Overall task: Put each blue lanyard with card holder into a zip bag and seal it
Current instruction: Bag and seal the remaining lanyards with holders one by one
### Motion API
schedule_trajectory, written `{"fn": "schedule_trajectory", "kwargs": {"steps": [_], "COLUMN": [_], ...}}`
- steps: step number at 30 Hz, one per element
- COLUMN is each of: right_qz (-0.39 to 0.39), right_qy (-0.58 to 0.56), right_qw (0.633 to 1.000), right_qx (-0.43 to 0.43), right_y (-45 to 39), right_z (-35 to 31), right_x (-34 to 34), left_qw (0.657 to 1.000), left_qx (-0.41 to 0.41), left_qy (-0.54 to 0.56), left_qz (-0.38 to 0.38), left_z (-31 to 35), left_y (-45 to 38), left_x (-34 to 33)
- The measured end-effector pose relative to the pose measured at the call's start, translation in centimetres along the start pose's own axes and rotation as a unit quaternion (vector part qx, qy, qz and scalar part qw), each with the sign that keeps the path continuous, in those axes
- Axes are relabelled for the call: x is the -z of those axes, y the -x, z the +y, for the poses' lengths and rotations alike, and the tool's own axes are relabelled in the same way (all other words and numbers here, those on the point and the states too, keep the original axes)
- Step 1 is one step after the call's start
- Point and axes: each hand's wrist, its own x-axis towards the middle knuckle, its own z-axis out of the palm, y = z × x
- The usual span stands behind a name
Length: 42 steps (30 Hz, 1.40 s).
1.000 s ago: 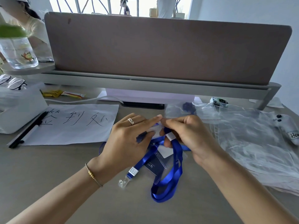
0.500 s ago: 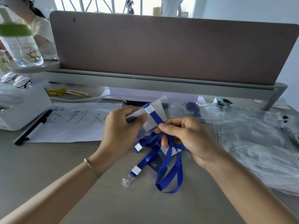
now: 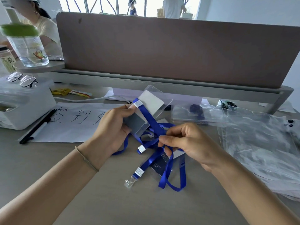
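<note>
My left hand point(image 3: 112, 127) grips a clear card holder point(image 3: 150, 108) with a white card inside, lifted and tilted above the desk. Its blue lanyard strap point(image 3: 153, 122) runs down to my right hand point(image 3: 183, 140), which pinches the strap between thumb and fingers. Below my right hand a second card holder point(image 3: 159, 164) lies flat with its own blue lanyard point(image 3: 170, 176) looped over it and a clear clip point(image 3: 129, 182) at one end. A stack of clear zip bags point(image 3: 259, 143) lies at the right. One sealed bag point(image 3: 198, 112) with a lanyard inside sits behind my right hand.
A brown desk divider point(image 3: 162, 51) closes off the back. A sheet of paper point(image 3: 73, 122) with handwriting and a black pen point(image 3: 37, 125) lie at the left, beside a white box point(image 3: 24, 103) with glasses on it. A green-lidded glass jar point(image 3: 27, 47) stands on a shelf.
My left hand has lifted the card holder off the pile and tilted it up. My right hand stayed pinching the strap and drew slightly to the right.
</note>
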Motion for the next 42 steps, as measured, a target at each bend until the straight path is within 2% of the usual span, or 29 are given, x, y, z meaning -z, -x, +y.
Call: {"fn": "schedule_trajectory", "kwargs": {"steps": [6,13,16,20,24,27,30,35,38,42], "right_qz": [-0.047,-0.092,-0.155,-0.219,-0.245,-0.198,-0.148,-0.086,-0.072,-0.061], "right_qy": [0.092,0.152,0.106,0.046,-0.016,-0.004,0.026,0.062,0.077,0.063], "right_qw": [0.995,0.984,0.982,0.974,0.969,0.98,0.988,0.994,0.994,0.996], "right_qx": [0.006,0.025,0.031,0.033,0.04,0.027,0.034,0.036,0.018,-0.004], "right_y": [-0.1,0.1,0.3,0.3,0.2,0.1,0.4,1.3,1.9,2.3], "right_z": [0.3,0.4,0.3,0.4,0.9,1.0,0.0,-1.7,-2.2,-2.3], "right_x": [0.9,2.2,2.9,3.6,3.1,2.8,2.7,1.9,1.5,1.2], "left_qw": [0.991,0.946,0.908,0.845,0.796,0.76,0.735,0.732,0.728,0.737], "left_qx": [0.086,0.176,0.204,0.193,0.155,0.143,0.131,-0.012,-0.105,-0.209], "left_qy": [0.05,-0.076,-0.135,-0.218,-0.257,-0.323,-0.434,-0.616,-0.653,-0.641], "left_qz": [-0.084,-0.262,-0.341,-0.448,-0.525,-0.545,-0.504,-0.29,-0.181,-0.051], "left_z": [0.9,0.8,0.5,0.4,0.6,0.6,0.7,0.6,0.8,1.0], "left_y": [0.1,1.1,0.9,1.2,2.5,3.0,3.1,3.3,3.1,2.3], "left_x": [0.1,0.0,0.7,1.1,0.3,-0.2,-0.6,-1.1,-0.8,-0.3]}}
